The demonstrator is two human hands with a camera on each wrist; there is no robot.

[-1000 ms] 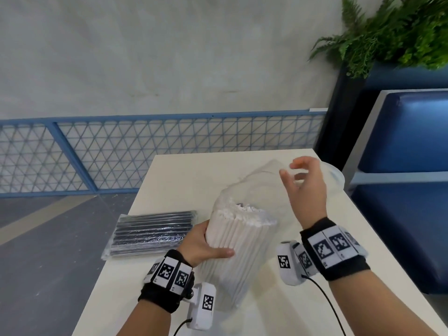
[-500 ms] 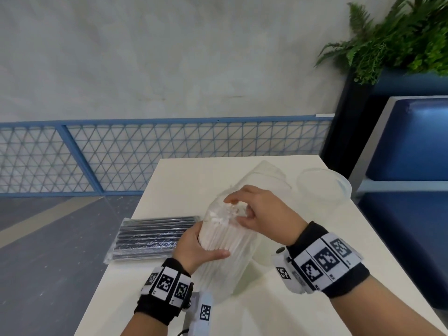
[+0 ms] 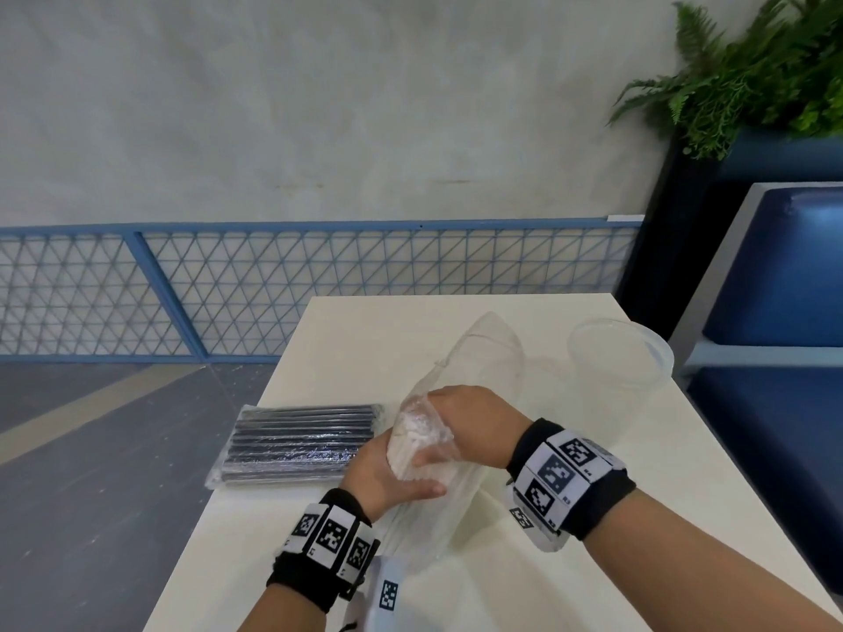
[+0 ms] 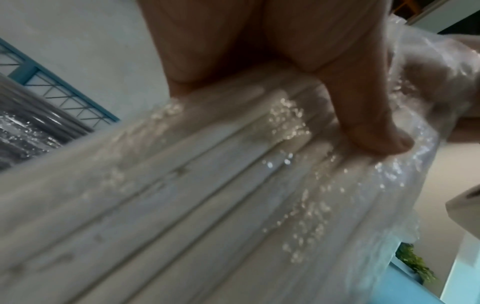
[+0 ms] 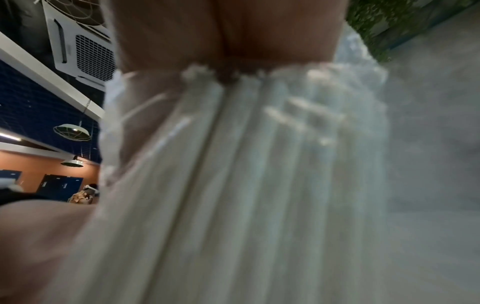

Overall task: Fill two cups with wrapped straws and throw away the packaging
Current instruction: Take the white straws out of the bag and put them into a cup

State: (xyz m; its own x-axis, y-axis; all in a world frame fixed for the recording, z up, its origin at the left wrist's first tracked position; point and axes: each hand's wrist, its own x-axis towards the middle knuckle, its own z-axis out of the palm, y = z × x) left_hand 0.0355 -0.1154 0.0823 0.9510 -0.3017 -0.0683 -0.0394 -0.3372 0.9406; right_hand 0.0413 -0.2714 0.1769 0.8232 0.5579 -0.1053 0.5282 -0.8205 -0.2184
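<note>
Gripping the clear plastic bag of white paper-wrapped straws (image 3: 413, 453) from the left side, the left hand (image 3: 383, 472) had its fingers and thumb curled round the bundle, thumb lying across the front. The right hand (image 3: 470, 426) closed over the straws' top ends through the bag's open mouth, fingers curled round them. The bag stood tilted on the cream rectangular table (image 3: 547, 577), near its front edge. Just left of it lay a sealed clear pack of black straws (image 3: 296, 442). One clear plastic cup (image 3: 620, 358) stood at the table's right edge, behind the bag. No brand or readable writing showed; only black-and-white square marker patterns on the wristbands (image 3: 565, 476). Half a second earlier the right hand's fingertips only touched the straw tops; a second earlier it hovered spread above the bag.
</note>
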